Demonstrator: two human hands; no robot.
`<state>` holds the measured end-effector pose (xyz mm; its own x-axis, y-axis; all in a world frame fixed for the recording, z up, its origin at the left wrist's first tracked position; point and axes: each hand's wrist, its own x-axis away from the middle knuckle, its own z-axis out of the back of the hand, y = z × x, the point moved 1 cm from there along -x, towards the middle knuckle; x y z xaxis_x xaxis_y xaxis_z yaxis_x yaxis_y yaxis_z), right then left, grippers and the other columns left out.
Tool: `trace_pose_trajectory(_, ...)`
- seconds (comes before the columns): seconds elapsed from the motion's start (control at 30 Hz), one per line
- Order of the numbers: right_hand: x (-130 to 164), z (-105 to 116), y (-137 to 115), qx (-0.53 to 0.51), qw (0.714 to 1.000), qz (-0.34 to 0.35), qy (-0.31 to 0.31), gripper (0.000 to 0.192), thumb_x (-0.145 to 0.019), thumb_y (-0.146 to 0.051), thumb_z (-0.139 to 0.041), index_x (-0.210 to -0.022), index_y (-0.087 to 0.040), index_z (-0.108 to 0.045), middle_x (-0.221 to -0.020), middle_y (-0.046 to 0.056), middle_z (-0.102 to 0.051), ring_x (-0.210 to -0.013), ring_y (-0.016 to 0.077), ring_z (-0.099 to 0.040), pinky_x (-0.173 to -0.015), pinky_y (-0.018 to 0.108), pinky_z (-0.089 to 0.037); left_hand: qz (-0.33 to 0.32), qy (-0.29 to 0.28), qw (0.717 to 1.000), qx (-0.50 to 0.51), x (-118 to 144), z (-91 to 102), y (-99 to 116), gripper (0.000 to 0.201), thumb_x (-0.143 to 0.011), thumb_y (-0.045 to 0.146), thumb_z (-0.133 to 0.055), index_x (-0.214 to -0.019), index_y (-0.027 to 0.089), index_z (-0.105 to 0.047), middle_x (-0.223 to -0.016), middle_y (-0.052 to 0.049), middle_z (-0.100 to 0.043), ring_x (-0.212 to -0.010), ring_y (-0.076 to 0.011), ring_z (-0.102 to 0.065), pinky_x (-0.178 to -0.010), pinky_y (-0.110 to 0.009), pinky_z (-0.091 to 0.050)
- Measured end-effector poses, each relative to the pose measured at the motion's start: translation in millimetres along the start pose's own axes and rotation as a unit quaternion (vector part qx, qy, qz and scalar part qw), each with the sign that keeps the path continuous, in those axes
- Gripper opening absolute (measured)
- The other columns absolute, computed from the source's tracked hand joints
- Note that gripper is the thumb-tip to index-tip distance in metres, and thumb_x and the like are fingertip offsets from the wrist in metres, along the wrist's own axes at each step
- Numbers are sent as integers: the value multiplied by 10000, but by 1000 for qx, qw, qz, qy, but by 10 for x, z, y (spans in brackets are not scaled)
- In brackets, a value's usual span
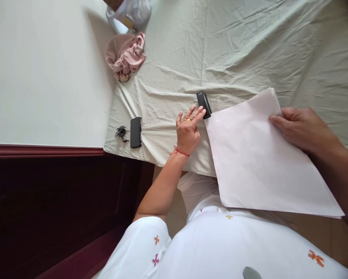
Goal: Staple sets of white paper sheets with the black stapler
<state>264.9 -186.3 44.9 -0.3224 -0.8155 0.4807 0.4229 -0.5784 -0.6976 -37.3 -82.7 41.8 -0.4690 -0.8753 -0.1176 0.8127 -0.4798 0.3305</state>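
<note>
Nearby, a phone (136, 132) and pink cloth (126, 55) lie on the sheet (234, 50); left hand (188, 130), fingers spread, touches a stapler (204, 104), right hand (300, 128) pinches paper (261, 162).

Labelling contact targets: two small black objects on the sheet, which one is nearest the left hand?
The black object at the paper's upper-left corner; the left hand's fingertips reach it. The other, the flat black phone, lies apart near the sheet's edge.

The sheet (261, 159) at right is smooth, matt paper. The bedsheet (234, 50) is creased, matt cloth. The stapler (204, 104) and phone (136, 132) look like glossy black plastic. At upper left, the pink cloth (126, 56) is soft and ruffled.
</note>
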Motion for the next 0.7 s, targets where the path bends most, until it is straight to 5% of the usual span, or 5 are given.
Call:
trace_pose_trajectory(0.23,-16,3,21,11,1000,-9,-8,243,-906,-432,-584,-832,-230,-697,-719,44,-726,-589,203,-625,-511,292,-415,1,-22,998,-54,63,-102,31,768,-877,-18,-418,-1509,351,-652,-1644,-7,-590,-1572,-186,-535,-1418,-558,-109)
trace_pose_trajectory(0.47,-9,-13,12,2,1000,29,-10,254,-934,-410,-559,-845,-210,-686,-747,36,-713,-622,178,-614,-558,286,-415,0,-11,997,-73,126,-157,69,760,-910,34,-429,-1616,292,-540,-1736,-38,-481,-1630,-187,-452,-1411,-485,-197)
trace_pose_trajectory(0.7,-11,-13,-12,40,998,52,1,264,-948,-369,-539,-766,-200,-627,-710,17,-646,-650,157,-553,-624,296,-391,69,2,990,-124,721,-62,78,635,-1048,316,-492,-1677,239,-454,-1821,-125,-289,-1713,-296,-285,-1384,-589,-244)
